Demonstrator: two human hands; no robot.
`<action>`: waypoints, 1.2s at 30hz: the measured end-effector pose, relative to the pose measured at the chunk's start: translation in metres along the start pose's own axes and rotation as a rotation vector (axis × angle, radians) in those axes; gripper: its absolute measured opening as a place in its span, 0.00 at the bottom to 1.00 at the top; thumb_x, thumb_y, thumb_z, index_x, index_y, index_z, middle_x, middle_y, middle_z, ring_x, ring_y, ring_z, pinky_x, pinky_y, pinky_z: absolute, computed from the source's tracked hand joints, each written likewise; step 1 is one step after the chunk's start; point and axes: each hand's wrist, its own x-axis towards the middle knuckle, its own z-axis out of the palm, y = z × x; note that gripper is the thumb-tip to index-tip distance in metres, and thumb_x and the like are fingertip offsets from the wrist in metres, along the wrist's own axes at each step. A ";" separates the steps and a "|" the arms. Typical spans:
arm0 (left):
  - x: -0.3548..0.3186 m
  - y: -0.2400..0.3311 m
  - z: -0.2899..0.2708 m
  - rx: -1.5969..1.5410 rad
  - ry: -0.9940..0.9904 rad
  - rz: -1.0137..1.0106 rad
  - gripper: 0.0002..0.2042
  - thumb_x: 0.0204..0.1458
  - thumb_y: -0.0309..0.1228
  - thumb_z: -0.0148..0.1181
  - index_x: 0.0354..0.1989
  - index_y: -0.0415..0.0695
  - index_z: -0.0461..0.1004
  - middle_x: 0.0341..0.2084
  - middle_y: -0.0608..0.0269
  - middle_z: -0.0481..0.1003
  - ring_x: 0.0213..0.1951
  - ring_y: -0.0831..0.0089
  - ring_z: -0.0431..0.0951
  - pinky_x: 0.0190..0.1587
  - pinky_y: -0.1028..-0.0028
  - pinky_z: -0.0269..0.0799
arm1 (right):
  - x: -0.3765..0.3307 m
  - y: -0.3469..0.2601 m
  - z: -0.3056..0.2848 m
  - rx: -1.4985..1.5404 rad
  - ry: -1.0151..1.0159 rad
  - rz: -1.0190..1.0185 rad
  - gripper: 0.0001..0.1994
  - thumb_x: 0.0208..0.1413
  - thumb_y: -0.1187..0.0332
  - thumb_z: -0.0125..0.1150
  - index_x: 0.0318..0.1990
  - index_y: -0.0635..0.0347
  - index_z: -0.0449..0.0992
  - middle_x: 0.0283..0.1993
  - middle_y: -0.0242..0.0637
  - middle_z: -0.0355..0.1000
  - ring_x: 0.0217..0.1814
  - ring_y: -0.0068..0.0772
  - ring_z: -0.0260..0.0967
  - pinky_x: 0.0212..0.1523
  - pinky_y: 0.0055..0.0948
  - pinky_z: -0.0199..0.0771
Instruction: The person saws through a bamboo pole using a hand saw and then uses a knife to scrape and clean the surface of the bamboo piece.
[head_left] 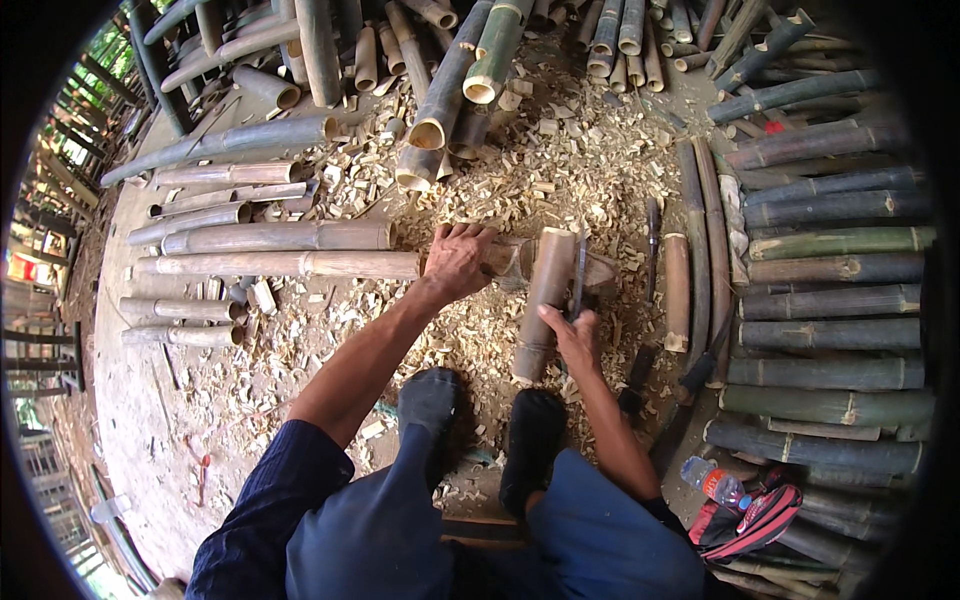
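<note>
Gripping a long bamboo pole point(290, 264) with curled fingers, the left hand point(458, 260) steadies it while the right hand point(572, 335) clasps a saw point(578, 280).

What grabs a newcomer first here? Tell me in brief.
The left hand pressing down on a long bamboo pole at centre, while the right hand grips a blade set against a short bamboo section. Pale bamboo chips carpet the ground beyond, and dark green bamboo poles lie stacked at right.
</note>
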 end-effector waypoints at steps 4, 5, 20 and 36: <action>-0.002 -0.003 -0.005 -0.019 -0.028 0.019 0.39 0.41 0.38 0.75 0.65 0.48 0.68 0.59 0.57 0.73 0.63 0.58 0.70 0.69 0.54 0.58 | -0.018 -0.009 -0.019 0.191 0.009 -0.013 0.29 0.46 0.45 0.77 0.33 0.67 0.78 0.31 0.39 0.77 0.32 0.33 0.73 0.37 0.35 0.73; -0.001 -0.003 -0.004 -0.011 -0.041 0.002 0.39 0.41 0.38 0.75 0.66 0.48 0.68 0.60 0.57 0.72 0.63 0.58 0.70 0.70 0.54 0.58 | -0.021 -0.018 -0.023 0.233 0.004 -0.020 0.29 0.45 0.44 0.77 0.33 0.67 0.78 0.30 0.39 0.76 0.32 0.33 0.73 0.37 0.35 0.73; -0.017 0.016 -0.009 0.141 0.076 0.017 0.44 0.44 0.38 0.77 0.72 0.50 0.60 0.67 0.53 0.62 0.68 0.49 0.61 0.69 0.49 0.59 | -0.002 0.005 0.010 0.259 -0.053 -0.199 0.31 0.50 0.49 0.78 0.48 0.70 0.77 0.40 0.39 0.77 0.41 0.30 0.72 0.43 0.36 0.73; -0.146 -0.216 -0.038 -1.361 0.868 -1.275 0.24 0.45 0.38 0.80 0.44 0.39 0.74 0.32 0.58 0.74 0.31 0.65 0.77 0.33 0.64 0.79 | -0.097 0.037 -0.053 0.534 0.155 0.455 0.10 0.64 0.61 0.64 0.44 0.55 0.73 0.24 0.22 0.60 0.19 0.18 0.57 0.18 0.24 0.60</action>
